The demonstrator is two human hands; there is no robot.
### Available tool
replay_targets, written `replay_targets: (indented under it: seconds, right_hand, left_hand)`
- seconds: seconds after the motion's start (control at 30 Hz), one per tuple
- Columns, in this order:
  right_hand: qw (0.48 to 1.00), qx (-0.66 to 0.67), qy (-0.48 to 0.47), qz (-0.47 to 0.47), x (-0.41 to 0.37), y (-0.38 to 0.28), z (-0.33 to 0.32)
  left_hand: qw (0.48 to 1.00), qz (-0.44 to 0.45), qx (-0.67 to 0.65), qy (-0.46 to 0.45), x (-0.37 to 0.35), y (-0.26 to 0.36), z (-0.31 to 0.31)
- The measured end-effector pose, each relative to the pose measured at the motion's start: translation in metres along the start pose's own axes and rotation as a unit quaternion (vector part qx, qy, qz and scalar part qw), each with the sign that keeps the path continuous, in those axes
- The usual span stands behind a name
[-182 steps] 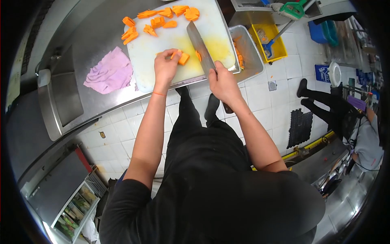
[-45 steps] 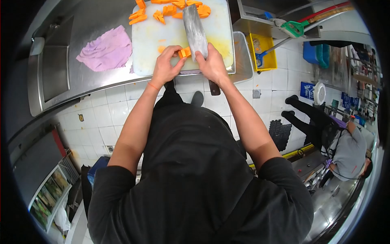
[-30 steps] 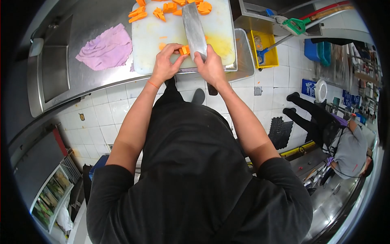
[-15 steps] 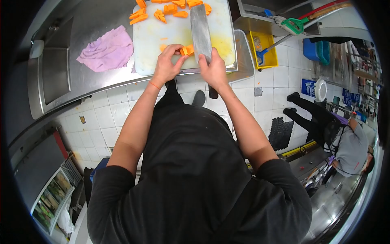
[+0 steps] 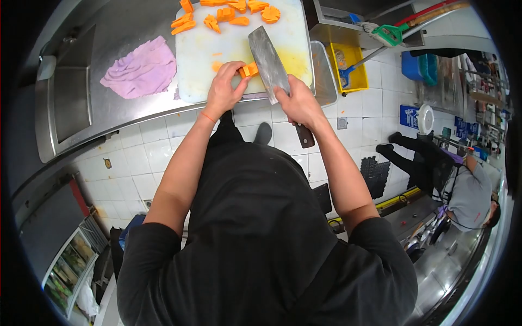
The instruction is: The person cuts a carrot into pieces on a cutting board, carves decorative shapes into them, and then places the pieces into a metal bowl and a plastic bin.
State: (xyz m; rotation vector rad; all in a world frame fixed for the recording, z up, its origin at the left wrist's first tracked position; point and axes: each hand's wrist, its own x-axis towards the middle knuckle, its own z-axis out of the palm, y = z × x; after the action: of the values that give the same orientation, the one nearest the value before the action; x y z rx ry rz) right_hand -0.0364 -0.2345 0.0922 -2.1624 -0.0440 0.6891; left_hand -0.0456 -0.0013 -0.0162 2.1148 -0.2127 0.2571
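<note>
In my right hand (image 5: 298,102) is a cleaver (image 5: 267,57) with a broad grey blade and a dark handle, its blade slanting up and left over the cutting board (image 5: 194,60). My left hand (image 5: 227,87) has its fingers and thumb closed on a small carrot piece (image 5: 249,70) near the board's front edge. The blade lies right beside that piece, on its right. Several cut carrot pieces (image 5: 225,14) are spread along the far part of the white board. Yellow-orange stains mark its surface.
A pink cloth (image 5: 140,68) lies on the steel counter (image 5: 117,41) left of the board. Below the board's right side stands a clear plastic bin (image 5: 325,76), with a yellow bucket (image 5: 356,68) beyond it. Another person (image 5: 467,190) is at the far right.
My right hand has moved right and down, and the cleaver has tilted, its handle swinging right. My left hand stays at the carrot piece.
</note>
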Motion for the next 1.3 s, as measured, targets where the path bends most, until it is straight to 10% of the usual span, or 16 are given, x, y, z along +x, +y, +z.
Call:
replay_targets:
  seconds: [1.3]
  right_hand:
    - [0.999,-0.006,-0.023,0.025,0.012,-0.007,0.009]
  left_hand:
    - [0.999,0.025,0.019,0.006,-0.001,-0.003,0.000]
